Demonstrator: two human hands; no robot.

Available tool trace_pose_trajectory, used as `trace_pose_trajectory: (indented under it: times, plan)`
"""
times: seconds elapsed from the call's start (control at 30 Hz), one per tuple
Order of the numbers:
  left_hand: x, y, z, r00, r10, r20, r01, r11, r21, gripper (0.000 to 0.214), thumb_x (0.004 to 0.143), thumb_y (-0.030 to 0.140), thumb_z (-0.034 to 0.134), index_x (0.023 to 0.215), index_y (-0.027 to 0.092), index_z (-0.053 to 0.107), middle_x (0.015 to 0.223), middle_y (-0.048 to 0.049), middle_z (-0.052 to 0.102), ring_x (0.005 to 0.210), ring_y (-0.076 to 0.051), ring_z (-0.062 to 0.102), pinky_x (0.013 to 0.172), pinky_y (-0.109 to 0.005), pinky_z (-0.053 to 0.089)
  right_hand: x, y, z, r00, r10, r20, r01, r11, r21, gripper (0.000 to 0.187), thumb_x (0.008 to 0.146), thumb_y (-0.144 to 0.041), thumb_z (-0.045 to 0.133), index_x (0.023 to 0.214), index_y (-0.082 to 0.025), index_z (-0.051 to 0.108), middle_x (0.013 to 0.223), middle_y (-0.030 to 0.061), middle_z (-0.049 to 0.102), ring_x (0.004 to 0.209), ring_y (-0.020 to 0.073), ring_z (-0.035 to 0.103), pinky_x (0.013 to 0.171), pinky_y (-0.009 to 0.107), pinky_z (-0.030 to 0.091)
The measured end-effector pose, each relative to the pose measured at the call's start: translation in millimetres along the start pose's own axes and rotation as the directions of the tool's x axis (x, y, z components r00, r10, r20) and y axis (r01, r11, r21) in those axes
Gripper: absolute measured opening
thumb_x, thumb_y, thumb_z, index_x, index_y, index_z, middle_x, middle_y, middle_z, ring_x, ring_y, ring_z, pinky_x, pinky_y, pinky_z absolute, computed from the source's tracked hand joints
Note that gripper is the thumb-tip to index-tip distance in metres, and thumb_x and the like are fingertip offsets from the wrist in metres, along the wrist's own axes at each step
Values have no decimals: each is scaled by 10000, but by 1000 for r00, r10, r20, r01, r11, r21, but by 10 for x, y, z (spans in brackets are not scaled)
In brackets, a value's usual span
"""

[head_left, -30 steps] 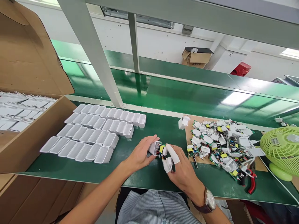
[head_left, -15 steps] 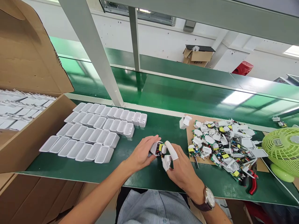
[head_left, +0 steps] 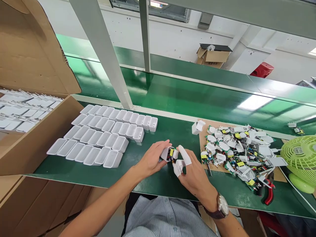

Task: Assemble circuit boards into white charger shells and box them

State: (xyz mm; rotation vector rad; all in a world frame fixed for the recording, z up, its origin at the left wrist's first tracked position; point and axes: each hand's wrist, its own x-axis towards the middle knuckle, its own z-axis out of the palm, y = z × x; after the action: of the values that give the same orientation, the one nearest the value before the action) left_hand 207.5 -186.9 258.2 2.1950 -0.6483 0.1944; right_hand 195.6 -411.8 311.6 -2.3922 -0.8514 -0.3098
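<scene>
My left hand (head_left: 153,157) is closed around a white plastic charger housing (head_left: 164,153), held just above the green bench with its mouth turned to the right. A circuit board (head_left: 171,154) with a yellow transformer and black parts sits partly inside that mouth. On its right side, my right hand (head_left: 191,168) pinches the board's end; white covers are on the thumb and a finger. A white plug piece with metal pins (head_left: 180,166) is at the right fingertips, joined to the board as far as I can see. The fingers hide part of the board.
Rows of open white housings (head_left: 91,154) stand at left, beside a cardboard box (head_left: 49,138) of white parts. At right, a heap of circuit boards (head_left: 237,148) lies on cardboard, near red-handled pliers (head_left: 269,194) and a green fan (head_left: 298,158). One housing (head_left: 197,127) stands by the heap.
The camera view has shifted slightly. Both hands keep the same hold, and the board stays partly in the housing's mouth with little visible movement.
</scene>
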Motion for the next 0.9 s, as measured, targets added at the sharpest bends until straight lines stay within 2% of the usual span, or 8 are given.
trace_pose_trajectory:
  times: [0.2, 0.53, 0.63, 0.73, 0.83, 0.9]
  plan:
    - [10, 15, -1, 1000, 21, -19, -21, 1000, -15, 746, 972, 255, 675, 1601, 270, 276, 1476, -167, 574, 1360, -337, 558, 1117, -547, 487, 11, -12, -7, 1000, -2, 9, 2, 1000, -6, 747, 973, -91, 467, 1647, -202, 163, 1291, 182, 613, 1159, 328, 612, 898, 484, 620]
    - [-9, -28, 52, 1000, 2, -25, -3, 999, -37, 777, 933, 229, 714, 1591, 272, 303, 1487, -148, 572, 1358, -326, 563, 1135, -540, 472, 35, 1, 43, 999, -43, 16, 43, 999, -33, 739, 958, -82, 443, 1640, -179, 178, 1256, 187, 630, 1122, 330, 633, 901, 508, 620]
    - [-2, 25, 18, 1000, 0, 31, 2, 996, -86, 805, 908, 189, 712, 1599, 285, 309, 1534, -143, 534, 1375, -336, 549, 1150, -553, 460, 49, 9, 28, 999, -38, 30, 38, 999, -2, 668, 973, -154, 518, 1599, -191, 289, 1228, 172, 657, 1102, 329, 656, 895, 510, 624]
    - [-2, 85, -4, 994, -19, 107, 41, 978, -203, 819, 931, 146, 630, 1629, 296, 230, 1571, -144, 496, 1393, -315, 538, 1153, -552, 472, 34, 71, -39, 1000, -21, 18, 19, 992, 124, 563, 978, -268, 627, 1505, -218, 437, 1229, 149, 678, 1112, 308, 670, 904, 488, 627]
    - [3, 112, 6, 991, -123, 49, 133, 919, -371, 650, 994, 176, 551, 1586, 271, 302, 1536, -155, 516, 1388, -274, 561, 1164, -510, 489, 4, 185, -63, 998, 4, -68, 12, 975, 220, 335, 1008, -237, 602, 1343, -256, 599, 1232, 115, 684, 1145, 257, 670, 957, 453, 614]
    - [16, 113, 12, 977, -212, -3, 185, 858, -478, 583, 1012, 205, 546, 1554, 246, 338, 1500, -165, 538, 1376, -263, 580, 1185, -495, 474, 0, 260, -8, 996, 0, -86, 19, 976, 219, 283, 1014, -212, 587, 1285, -260, 654, 1278, 115, 674, 1180, 246, 665, 985, 452, 609]
